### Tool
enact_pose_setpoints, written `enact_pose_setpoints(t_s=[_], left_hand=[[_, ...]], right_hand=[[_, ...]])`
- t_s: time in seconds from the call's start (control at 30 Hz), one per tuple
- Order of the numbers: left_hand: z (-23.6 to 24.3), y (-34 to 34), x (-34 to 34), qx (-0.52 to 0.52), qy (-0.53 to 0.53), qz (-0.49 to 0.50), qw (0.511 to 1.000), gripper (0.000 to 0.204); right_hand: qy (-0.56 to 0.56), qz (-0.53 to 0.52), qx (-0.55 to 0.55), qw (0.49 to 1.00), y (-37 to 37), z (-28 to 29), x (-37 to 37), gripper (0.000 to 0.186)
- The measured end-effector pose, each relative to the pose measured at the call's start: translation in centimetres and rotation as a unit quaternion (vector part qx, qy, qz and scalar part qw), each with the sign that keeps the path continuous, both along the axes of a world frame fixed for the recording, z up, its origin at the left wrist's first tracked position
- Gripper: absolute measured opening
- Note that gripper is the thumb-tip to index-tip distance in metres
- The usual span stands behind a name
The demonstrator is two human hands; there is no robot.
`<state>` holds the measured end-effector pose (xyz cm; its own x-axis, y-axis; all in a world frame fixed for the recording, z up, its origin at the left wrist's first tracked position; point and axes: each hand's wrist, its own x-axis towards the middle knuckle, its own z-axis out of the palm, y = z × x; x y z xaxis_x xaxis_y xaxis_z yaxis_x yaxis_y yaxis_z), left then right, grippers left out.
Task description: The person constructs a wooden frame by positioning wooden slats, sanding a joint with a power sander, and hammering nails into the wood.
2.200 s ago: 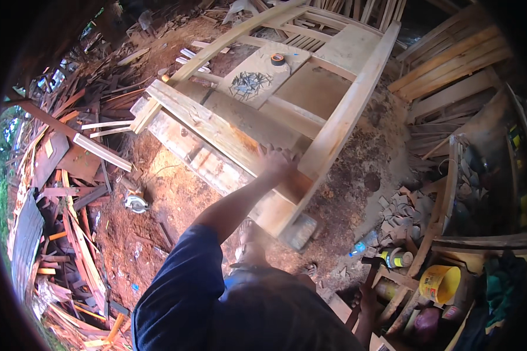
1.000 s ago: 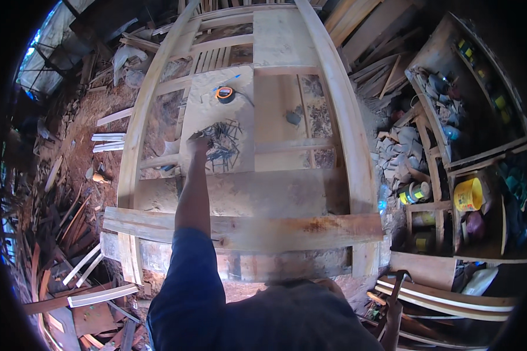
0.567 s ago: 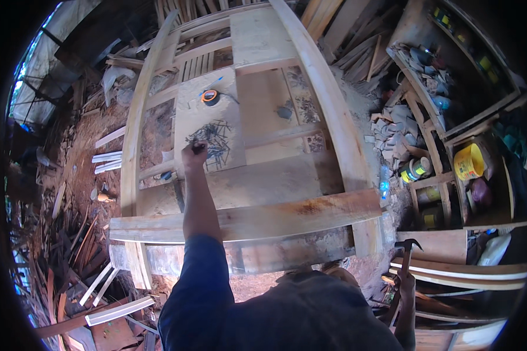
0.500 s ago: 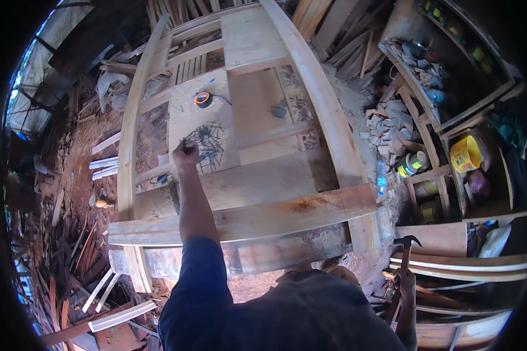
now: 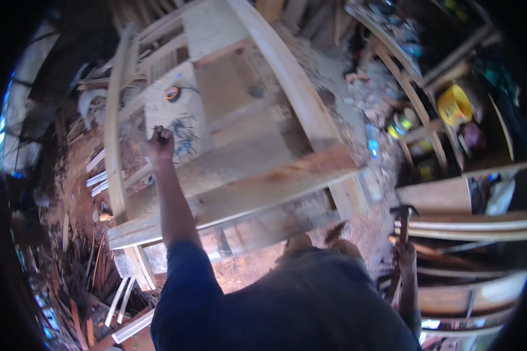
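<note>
Up and left goes the left hand [image 5: 161,144], clear of the nails [image 5: 184,137] where its fingers were dipping a second ago, and the whole view has swung round with it! Those fingers are curled in now, bunched together in a fist, knuckles up; whether anything is pinched inside, I cannot tell through the blur. Look at the nails: a loose, dark heap on the pale panel [image 5: 158,107], just to the right of that fist, with the tape measure [image 5: 171,93] beyond them on the same panel. Over on the far right, the right hand [image 5: 404,256] has its fingers wrapped round the hammer [image 5: 404,229], handle upright in the view, head at the top, well apart from the nails, and that grip is just as it was. The left forearm reaches across the plank [image 5: 263,190] on the near end of the frame [image 5: 287,70], whose long rails run away either side of the panel. Out to the right, a yellow bucket [image 5: 454,105] sits tilted among the shelves.
</note>
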<state>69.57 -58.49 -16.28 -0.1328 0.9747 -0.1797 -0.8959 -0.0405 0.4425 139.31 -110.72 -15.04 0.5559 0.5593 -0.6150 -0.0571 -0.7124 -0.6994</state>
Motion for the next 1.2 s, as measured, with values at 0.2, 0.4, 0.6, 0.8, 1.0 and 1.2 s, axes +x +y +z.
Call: enact_pose_setpoints(t_s=[0.2,0.4,0.6,0.8,1.0,1.2], left_hand=[[7.5,-12.8,18.9,-0.023,0.025,-0.160,0.986,0.010],[7.3,-24.6,32.6,-0.141,0.076,-0.258,0.953,0.012],[3.0,-32.3,42.1,-0.203,0.083,-0.273,0.937,0.011],[0.2,-34.0,47.8,-0.117,0.504,-0.171,0.839,0.012],[1.1,-34.9,47.4,-0.043,0.702,-0.182,0.687,0.019],[0.3,-35.4,44.7,0.051,0.779,-0.193,0.595,0.024]], right_hand=[[-0.015,0.061,0.013,0.998,3.5,4.8,-1.2,0.023],[0.032,0.143,0.055,0.988,6.1,5.8,0.5,0.024],[0.066,0.231,0.034,0.970,5.8,2.8,5.0,0.024],[0.084,0.327,0.012,0.941,6.4,3.9,9.1,0.023],[0.107,0.310,0.022,0.945,5.5,5.0,12.0,0.022],[0.098,0.262,0.002,0.960,3.8,5.1,10.6,0.022]])
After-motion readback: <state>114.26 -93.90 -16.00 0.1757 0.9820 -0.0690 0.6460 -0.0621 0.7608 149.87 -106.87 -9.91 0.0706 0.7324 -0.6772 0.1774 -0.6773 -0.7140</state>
